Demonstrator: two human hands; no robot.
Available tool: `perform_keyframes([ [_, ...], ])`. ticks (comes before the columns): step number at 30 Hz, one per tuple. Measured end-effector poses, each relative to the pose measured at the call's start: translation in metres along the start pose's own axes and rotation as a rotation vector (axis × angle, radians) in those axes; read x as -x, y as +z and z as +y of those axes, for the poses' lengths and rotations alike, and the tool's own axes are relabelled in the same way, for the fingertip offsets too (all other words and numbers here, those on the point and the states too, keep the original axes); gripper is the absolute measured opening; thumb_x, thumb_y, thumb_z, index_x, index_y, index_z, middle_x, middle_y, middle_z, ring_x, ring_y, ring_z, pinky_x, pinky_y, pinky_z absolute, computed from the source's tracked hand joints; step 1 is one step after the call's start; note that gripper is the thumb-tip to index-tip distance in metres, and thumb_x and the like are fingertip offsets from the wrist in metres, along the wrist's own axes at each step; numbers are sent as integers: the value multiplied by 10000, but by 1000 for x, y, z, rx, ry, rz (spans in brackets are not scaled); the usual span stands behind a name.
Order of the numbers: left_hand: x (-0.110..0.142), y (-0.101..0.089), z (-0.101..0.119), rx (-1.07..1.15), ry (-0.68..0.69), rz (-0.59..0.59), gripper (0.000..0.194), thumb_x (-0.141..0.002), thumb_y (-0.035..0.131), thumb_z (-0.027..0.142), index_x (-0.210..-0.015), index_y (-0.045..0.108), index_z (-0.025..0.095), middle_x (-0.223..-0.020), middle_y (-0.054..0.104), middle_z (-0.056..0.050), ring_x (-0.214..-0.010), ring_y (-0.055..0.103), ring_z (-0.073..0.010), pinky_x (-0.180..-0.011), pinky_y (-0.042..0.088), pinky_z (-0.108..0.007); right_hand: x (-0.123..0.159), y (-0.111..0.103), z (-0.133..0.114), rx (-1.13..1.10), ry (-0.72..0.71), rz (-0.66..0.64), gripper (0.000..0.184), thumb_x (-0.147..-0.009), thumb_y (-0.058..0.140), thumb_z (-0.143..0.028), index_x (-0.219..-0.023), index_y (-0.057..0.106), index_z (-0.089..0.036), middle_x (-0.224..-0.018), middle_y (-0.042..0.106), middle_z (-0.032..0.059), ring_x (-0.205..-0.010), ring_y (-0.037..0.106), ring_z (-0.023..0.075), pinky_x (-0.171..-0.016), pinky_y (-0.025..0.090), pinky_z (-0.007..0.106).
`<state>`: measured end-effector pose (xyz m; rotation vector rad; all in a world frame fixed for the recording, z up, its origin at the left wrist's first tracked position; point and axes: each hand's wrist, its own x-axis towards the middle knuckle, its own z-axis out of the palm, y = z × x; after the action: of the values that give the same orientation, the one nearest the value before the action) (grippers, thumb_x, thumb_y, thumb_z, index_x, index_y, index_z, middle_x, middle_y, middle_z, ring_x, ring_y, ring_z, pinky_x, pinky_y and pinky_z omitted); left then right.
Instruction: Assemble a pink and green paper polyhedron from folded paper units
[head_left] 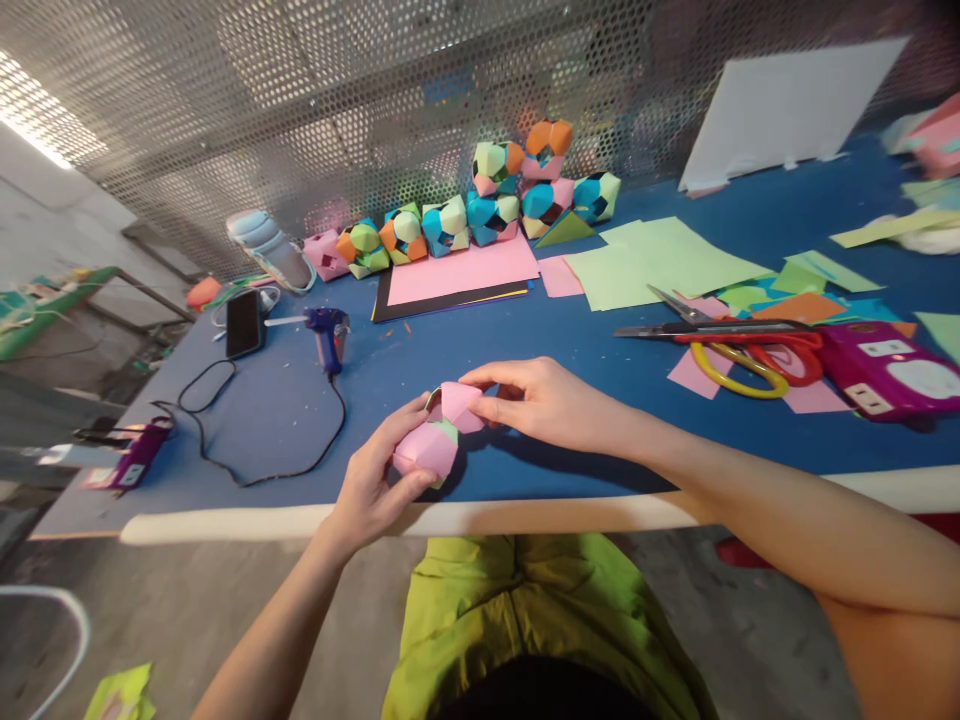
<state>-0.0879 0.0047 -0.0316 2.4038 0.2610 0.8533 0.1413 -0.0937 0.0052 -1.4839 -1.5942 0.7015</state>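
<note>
Near the table's front edge my left hand (380, 470) is closed around a folded paper ball (426, 450), mostly pink with some light green showing. My right hand (529, 400) pinches a pink folded paper piece (460, 407) between thumb and fingers, at the upper right of the ball. The pink piece touches the ball; whether it is joined there I cannot tell. A dark hollow shows between them. Beyond my left hand a blue glue gun (328, 338) stands on the table, its black cord curving toward the left.
Several finished-looking paper balls (446, 226) line the mesh wall. Pink sheets (465, 272) and green sheets (660, 262) lie in front. Scissors (720, 335), paper scraps and a purple power strip (889, 370) are right; a phone (245, 324) and bottle (268, 245) are left.
</note>
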Motion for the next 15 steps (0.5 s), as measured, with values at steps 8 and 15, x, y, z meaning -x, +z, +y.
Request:
perform_keyframes([
  [8,-1,4,-1,-121,31,1,553,-854,644,373,-1362,471,241,-1378,551,-159,-1265,543,-284,-1006,490,-434,1,-3,0,-13,-1,-42,270,-878,583,-253,-1110,699,-178,-985,752,28,-823,678,142,-716,491,241],
  [15,-6,5,4,-122,54,-38,535,-879,608,308,-1377,424,237,-1428,462,-189,-1314,477,-308,-1014,460,-516,1,0,1,40,-47,-44,285,-895,564,-245,-1142,689,-181,-1043,740,50,-890,678,168,-800,506,282],
])
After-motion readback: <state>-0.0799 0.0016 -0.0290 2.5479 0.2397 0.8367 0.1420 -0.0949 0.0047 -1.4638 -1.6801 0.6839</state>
